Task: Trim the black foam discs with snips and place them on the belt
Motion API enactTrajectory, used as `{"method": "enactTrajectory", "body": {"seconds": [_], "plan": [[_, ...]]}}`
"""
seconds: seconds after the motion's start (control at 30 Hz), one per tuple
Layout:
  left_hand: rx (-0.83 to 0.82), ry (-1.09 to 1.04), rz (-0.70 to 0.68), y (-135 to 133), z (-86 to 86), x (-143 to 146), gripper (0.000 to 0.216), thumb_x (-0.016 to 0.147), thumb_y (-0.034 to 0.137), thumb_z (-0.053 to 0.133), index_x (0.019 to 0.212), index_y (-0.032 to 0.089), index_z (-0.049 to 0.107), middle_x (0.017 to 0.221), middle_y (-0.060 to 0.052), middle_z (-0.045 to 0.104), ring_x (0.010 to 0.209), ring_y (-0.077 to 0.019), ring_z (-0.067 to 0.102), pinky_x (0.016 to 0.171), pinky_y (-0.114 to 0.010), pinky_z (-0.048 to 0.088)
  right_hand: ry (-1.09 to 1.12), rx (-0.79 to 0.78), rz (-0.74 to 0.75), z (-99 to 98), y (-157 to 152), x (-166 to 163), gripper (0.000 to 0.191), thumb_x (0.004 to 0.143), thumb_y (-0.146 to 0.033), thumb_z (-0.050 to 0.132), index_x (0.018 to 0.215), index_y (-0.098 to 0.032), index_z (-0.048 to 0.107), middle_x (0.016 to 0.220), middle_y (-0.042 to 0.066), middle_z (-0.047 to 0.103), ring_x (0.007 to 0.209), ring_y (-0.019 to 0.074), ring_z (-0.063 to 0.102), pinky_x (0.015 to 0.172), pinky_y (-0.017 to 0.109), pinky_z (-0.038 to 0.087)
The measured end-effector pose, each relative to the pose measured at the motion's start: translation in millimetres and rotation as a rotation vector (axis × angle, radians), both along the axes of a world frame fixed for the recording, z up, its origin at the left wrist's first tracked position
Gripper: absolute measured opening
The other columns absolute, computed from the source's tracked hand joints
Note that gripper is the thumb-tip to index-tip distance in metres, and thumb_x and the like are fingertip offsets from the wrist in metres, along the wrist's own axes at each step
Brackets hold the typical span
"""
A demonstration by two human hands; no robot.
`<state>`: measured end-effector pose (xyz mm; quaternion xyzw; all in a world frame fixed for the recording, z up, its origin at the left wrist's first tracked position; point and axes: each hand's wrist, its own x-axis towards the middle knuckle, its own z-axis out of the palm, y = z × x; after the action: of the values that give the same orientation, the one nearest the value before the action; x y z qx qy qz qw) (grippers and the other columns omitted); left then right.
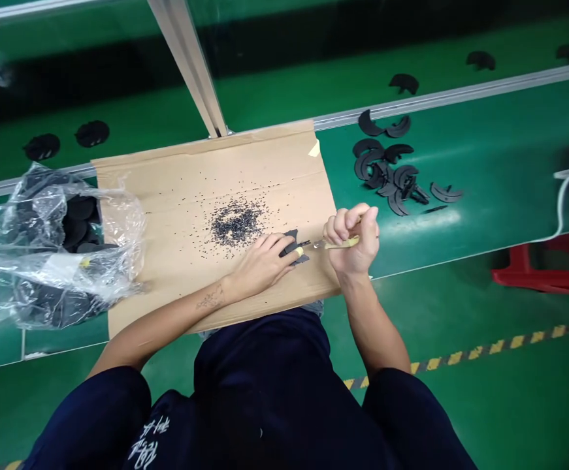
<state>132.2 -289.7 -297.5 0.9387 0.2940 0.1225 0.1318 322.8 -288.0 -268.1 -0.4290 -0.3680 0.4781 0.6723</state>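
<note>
Plastic bag (39, 264): clear, crumpled, at the left end, with rounded black pieces (78, 222) inside; its edge overlaps the cardboard.
Cardboard sheet (284, 163): flat on the desk (500, 143), in front of the person.
Black bits (238, 225): tiny, scattered mid-cardboard, densest just beyond the left hand.
Left hand (259, 264): palm down, fingers grasping a dark piece; one fingertip has a yellow covering.
Dark piece (292, 236): under those fingers, near the cardboard's right edge.
Yellow-handled tool (345, 243): its tip points left, at the dark piece; contact cannot be told.
Right hand (355, 241): fingers clenched around the handle.
Curved black pieces (396, 173): loosely heaped on the green desk, right of the cardboard.
</note>
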Motion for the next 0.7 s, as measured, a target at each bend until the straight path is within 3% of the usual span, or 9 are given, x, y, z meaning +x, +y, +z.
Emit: {"method": "enactTrajectory", "body": {"seconds": [0.33,0.5,0.7], "plan": [[0.055,0.01,-0.025,2.8,-2.6,-1.8,0.025,0.101,0.028,0.054,0.122,0.02,0.065,0.133,-0.016,0.061,0.12,-0.0286,0.057,0.1,-0.044,0.048,0.018,-0.05,0.025,-18.5,13.8,-12.6,0.057,0.086,-0.075,0.057,0.066,-0.026,0.035,0.055,-0.008,0.024,0.044,0.0093,0.02,0.042,0.027,0.021],[-0.002,0.027,-0.054,5.8,0.8,-2.7,0.031,0.102,0.038,0.053,0.123,0.019,0.064,0.134,-0.017,0.06,0.12,-0.03,0.057,0.101,-0.046,0.046,-0.02,-0.048,0.04,-20.0,12.6,-17.2,0.058,0.086,-0.075,0.057,0.064,-0.026,0.036,0.054,-0.008,0.025,0.043,0.0088,0.02,0.042,0.027,0.022],[0.02,0.118,-0.106,13.8,8.3,-2.4,0.03,0.1,0.014,0.049,0.126,0.02,0.063,0.132,-0.015,0.062,0.119,-0.0277,0.057,0.098,-0.043,0.047,-0.015,-0.04,0.124,-18.9,14.9,-13.5,0.057,0.088,-0.073,0.058,0.063,-0.025,0.039,0.051,-0.008,0.025,0.042,0.0082,0.021,0.041,0.026,0.024]]}}
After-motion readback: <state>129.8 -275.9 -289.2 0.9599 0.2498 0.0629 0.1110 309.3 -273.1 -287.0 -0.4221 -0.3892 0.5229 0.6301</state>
